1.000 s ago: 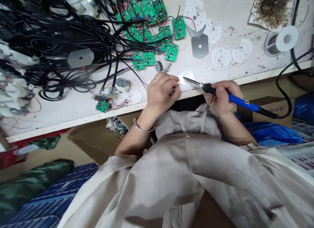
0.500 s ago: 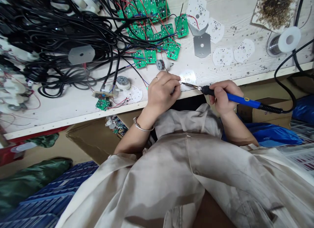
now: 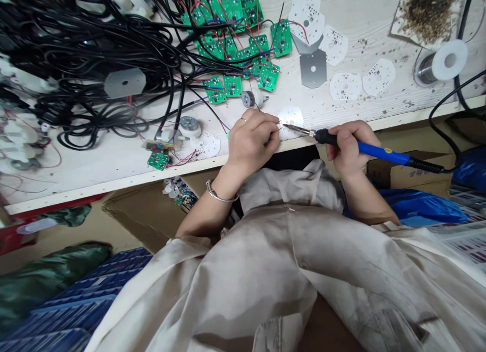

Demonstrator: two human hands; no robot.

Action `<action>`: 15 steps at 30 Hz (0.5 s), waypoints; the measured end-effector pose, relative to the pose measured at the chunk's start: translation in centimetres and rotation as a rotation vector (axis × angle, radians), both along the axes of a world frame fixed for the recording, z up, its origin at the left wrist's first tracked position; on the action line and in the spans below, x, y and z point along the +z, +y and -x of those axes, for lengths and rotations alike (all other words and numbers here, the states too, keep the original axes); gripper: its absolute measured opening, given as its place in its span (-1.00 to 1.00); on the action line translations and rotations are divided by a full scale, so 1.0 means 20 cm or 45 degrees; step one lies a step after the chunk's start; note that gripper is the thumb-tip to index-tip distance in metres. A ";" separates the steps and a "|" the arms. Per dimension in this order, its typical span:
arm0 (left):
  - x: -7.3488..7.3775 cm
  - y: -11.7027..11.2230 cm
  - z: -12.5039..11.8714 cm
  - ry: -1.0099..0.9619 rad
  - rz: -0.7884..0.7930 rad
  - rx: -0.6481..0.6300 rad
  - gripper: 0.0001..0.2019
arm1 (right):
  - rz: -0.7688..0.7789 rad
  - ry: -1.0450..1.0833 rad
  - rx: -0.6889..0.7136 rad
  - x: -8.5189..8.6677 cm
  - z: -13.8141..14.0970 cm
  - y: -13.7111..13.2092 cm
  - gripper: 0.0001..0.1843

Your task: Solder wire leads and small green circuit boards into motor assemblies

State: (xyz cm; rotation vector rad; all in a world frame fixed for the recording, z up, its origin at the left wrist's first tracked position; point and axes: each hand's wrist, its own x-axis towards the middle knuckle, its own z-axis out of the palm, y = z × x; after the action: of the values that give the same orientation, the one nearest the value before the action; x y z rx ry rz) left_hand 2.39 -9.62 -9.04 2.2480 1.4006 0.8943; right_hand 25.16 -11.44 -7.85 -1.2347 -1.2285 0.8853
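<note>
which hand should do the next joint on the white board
Right, likely: the right hand holds the soldering iron, its tip at the white board; the left hand seems busy pinching something thin.

A person is wearing a creased, stained beige work coat (image 3: 243, 276).
Its wide sleeves (image 3: 190, 253) are gathering loosely around the forearms, grey smudges are marking the cloth, a slim silver bangle (image 3: 222, 194) is circling the left wrist, and a thin gold-toned ring (image 3: 243, 119) is sitting on one finger of the left hand (image 3: 252, 144).
</note>
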 end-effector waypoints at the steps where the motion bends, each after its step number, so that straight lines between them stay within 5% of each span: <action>1: 0.00 0.00 0.00 -0.006 -0.004 -0.003 -0.89 | -0.007 0.004 -0.021 0.00 0.00 0.00 -0.66; 6: 0.01 -0.01 0.00 0.079 -0.028 -0.019 -0.87 | -0.051 0.113 -0.109 0.01 0.03 0.00 -0.65; 11: 0.14 -0.06 0.04 0.206 -0.131 0.146 -0.88 | -0.052 0.219 -0.208 0.00 0.05 0.00 -0.64; 15: 0.24 0.09 0.07 0.184 -0.298 0.287 -0.84 | -0.113 0.340 -0.277 -0.01 0.07 0.03 -0.68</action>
State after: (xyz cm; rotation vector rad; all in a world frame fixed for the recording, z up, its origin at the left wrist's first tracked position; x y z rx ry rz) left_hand 1.07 -7.92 -4.23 2.3993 1.7221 1.0324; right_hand 23.80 -10.88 -8.08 -1.1146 -0.8935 0.7970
